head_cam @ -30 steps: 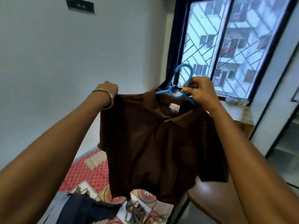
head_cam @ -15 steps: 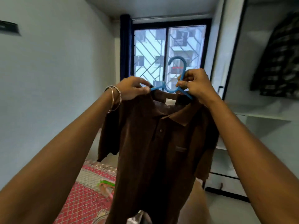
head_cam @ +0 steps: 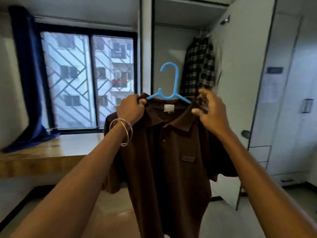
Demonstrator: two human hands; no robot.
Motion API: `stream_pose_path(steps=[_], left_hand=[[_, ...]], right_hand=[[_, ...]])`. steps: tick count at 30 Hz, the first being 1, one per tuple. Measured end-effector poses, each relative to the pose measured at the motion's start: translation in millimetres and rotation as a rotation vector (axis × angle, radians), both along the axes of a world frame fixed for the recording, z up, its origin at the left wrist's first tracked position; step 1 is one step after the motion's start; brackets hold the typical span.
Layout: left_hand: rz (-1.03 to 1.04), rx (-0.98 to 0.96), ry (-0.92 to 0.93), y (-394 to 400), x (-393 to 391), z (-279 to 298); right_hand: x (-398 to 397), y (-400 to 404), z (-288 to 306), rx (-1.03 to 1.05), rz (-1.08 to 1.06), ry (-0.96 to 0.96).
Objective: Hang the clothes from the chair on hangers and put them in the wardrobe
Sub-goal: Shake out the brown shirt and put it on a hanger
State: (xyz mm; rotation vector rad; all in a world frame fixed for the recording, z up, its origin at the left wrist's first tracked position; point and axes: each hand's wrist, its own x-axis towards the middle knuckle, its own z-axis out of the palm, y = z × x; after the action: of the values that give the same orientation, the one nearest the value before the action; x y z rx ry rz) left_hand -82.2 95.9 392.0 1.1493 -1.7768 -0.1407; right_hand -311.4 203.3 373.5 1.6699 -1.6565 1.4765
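Fingers (head_cam: 199, 111) blurred at brown shirt (head_cam: 169, 162); hanger (head_cam: 169, 86) shoulders hidden.

Just one head-mounted view, wide-angle, looking forward from up close over both outstretched arms, facing the open wardrobe (head_cam: 197, 48) with the window (head_cam: 87, 79) off left.

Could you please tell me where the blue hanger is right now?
In the head view's centre, the blue hanger sits inside the brown polo shirt collar, between both hands, before the open wardrobe.
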Motion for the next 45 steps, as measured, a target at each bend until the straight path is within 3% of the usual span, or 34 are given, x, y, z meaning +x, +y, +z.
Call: stream_pose_path(steps=[4,11,12,16,26,30,35,39,42,45], left_hand=[[-0.078,0.068,0.035,-25.9,-72.8,13.7],[-0.202,0.126,0.05,-113.1,-200.9,11.5],[-0.226,0.125,0.089,-140.9,-229.6,27.2],[-0.285,0.076,0.133,-186.0,-288.0,73.7],[-0.135,-0.198,-0.105,-314.5,-417.5,82.6],[-0.065,-0.172,-0.171,-365.2,-454.5,86.5],[-0.083,-0.171,0.001,-437.6,-492.5,116.9],[-0.02,-0.225,0.103,-504.5,-525.1,150.4],[0.011,-0.238,0.152,-552.6,-545.5,168.6],[0.037,-0.218,0.194,-589.8,-560.4,179.0]], right_hand=[[-62.2,-7.2,-22.0,0.189,-0.24,0.243],[-172.3,-61.6,-33.3,0.164,-0.591,0.544],[-198.4,-86.8,-19.7,0.149,-0.636,0.626],[-252.5,-121.3,27.6,0.16,-0.701,0.657],[-377.5,-258.6,48.4,0.246,-0.64,0.627],[-419.9,-315.4,50.3,0.255,-0.633,0.587],[-473.5,-399.9,84.1,0.144,-0.445,0.554],[-519.2,-458.0,139.4,0.147,0.076,0.108],[-563.5,-510.5,155.4,-0.044,-0.012,0.155],[-586.5,-554.2,158.1,-0.101,-0.045,0.191]])
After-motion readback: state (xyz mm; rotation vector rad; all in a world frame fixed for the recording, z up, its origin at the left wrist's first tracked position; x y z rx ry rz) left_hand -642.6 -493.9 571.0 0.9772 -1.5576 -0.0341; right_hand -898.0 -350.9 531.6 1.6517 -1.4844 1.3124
